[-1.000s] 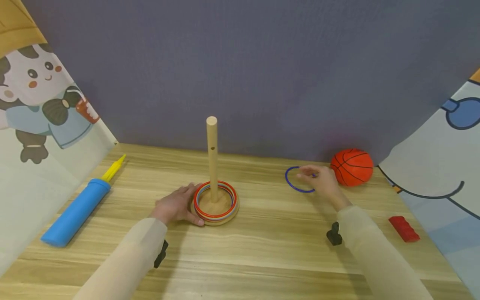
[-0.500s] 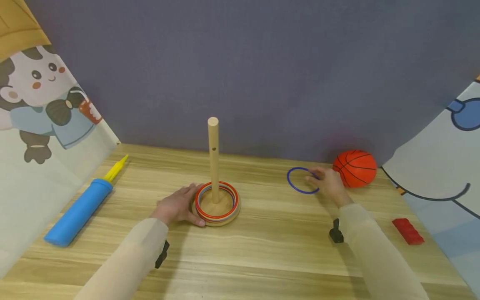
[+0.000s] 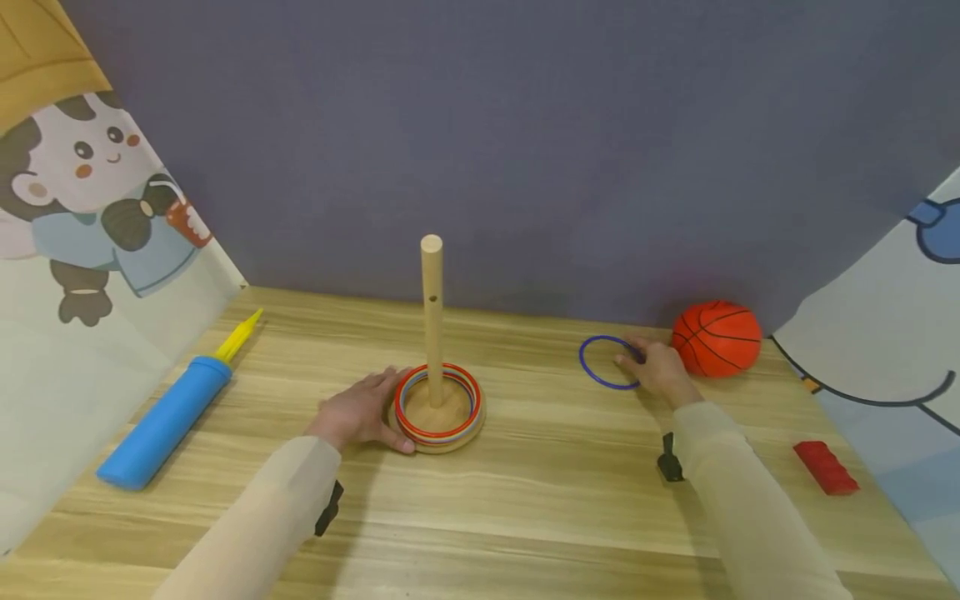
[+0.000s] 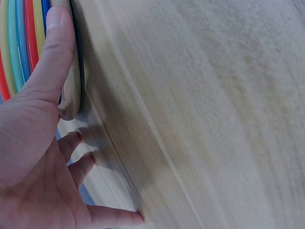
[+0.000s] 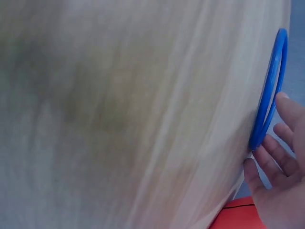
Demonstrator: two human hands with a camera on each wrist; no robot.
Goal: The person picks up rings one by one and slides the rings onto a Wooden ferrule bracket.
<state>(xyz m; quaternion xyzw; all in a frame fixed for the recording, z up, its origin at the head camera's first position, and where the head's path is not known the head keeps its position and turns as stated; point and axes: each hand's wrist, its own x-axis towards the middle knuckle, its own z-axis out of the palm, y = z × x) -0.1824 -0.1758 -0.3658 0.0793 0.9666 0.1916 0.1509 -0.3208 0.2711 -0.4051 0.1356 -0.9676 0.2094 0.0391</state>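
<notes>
A wooden ring-toss stand (image 3: pixel 433 321) with an upright peg stands left of the table's middle, several coloured rings (image 3: pixel 400 406) stacked around its base. My left hand (image 3: pixel 362 411) rests against the left side of the round base, thumb laid along its edge. In the left wrist view its other visible fingers (image 4: pixel 82 168) spread over the tabletop. To the right lies a blue ring (image 3: pixel 609 388) on the table. My right hand (image 3: pixel 660 368) is at that ring's right edge, the thumb reaching over its inside and fingers near the outer rim (image 5: pixel 269 109), a gap between them.
An orange basketball (image 3: pixel 716 339) sits just beyond the right hand, near the back wall. A red block (image 3: pixel 826 467) lies at the right. On the left is a blue hand pump (image 3: pixel 167 423) with a yellow nozzle. Printed panels flank the wooden table (image 3: pixel 525 517).
My right hand has come down to the blue ring's right edge and its fingers have drawn closer together. The left hand stays at the stand; the head view has shifted slightly.
</notes>
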